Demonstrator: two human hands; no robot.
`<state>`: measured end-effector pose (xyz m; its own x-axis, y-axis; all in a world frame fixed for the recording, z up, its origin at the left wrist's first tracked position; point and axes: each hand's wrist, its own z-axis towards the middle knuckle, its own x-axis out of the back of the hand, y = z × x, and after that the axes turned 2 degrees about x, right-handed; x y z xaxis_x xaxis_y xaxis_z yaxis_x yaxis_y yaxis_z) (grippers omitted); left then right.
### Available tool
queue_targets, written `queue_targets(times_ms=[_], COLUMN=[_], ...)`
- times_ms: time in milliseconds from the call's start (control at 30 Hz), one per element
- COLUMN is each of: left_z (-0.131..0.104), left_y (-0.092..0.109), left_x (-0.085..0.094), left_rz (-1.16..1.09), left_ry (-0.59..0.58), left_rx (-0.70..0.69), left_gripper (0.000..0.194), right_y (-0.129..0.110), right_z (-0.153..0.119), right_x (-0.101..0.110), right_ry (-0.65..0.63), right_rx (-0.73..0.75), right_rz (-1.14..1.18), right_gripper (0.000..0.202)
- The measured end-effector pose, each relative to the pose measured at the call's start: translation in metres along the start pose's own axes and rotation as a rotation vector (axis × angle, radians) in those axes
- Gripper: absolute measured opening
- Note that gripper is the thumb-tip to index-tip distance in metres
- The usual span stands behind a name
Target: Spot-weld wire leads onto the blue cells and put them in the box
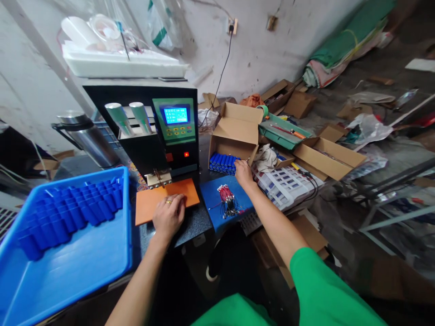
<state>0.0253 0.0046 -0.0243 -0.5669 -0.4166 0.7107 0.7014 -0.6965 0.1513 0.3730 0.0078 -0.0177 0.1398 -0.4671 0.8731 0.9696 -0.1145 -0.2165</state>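
My left hand (169,213) rests on an orange board (146,206) in front of a black spot welder (142,154). Its fingers are loosely bent, and nothing shows in them. My right hand (244,173) reaches to the front right of an open cardboard box (238,129), fingers closed at the end of a row of blue cylindrical battery cells (222,162); the fingertips are partly hidden. Below that box, a bundle of red and black wire leads (227,199) lies on a blue mat (212,192). The welder's electrode pins (159,176) stand above the board's back edge.
At the left, a blue tray (88,262) holds many blue wrapped cells (73,206). A steel thermos (89,138) stands behind it. White foam (118,63) lies on the welder. To the right are a green case (283,131), a white plastic basket (282,190) and more cardboard boxes (329,156).
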Motion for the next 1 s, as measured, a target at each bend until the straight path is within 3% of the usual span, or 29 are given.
queue_targets(times_ms=[167,300,433,600,767,867,933,1000], left_z=[0.0,0.0,-0.001,-0.003,-0.005,-0.016,-0.027,-0.037], left_y=[0.001,0.001,0.003,0.006,0.01,0.022,0.029,0.031], left_x=[-0.001,-0.001,0.0,-0.001,0.005,0.02,0.025,0.022], left_rz=[0.023,0.008,-0.012,-0.06,-0.14,-0.161,-0.152,-0.12], left_ry=[-0.012,-0.032,-0.052,-0.088,-0.163,-0.202,-0.217,-0.226], left_rx=[0.015,0.031,0.064,0.108,0.174,0.207,0.195,0.169], left_gripper=[0.021,0.022,0.023,0.025,0.025,0.024,0.022,0.018], right_y=[0.001,-0.015,-0.042,-0.08,-0.104,-0.102,-0.09,-0.076], right_z=[-0.006,-0.02,-0.045,-0.079,-0.094,-0.113,-0.128,-0.138], right_x=[0.003,0.014,0.025,0.036,0.036,0.026,0.003,-0.032], right_ry=[0.058,0.138,-0.102,-0.397,-0.496,-0.393,-0.179,0.105], right_rx=[0.016,-0.019,-0.082,0.259,0.434,0.538,0.647,0.722], right_rz=[0.103,0.199,0.314,0.182,-0.022,0.006,0.166,0.449], right_gripper=[0.049,0.038,0.024,0.012,0.02,0.023,0.022,0.017])
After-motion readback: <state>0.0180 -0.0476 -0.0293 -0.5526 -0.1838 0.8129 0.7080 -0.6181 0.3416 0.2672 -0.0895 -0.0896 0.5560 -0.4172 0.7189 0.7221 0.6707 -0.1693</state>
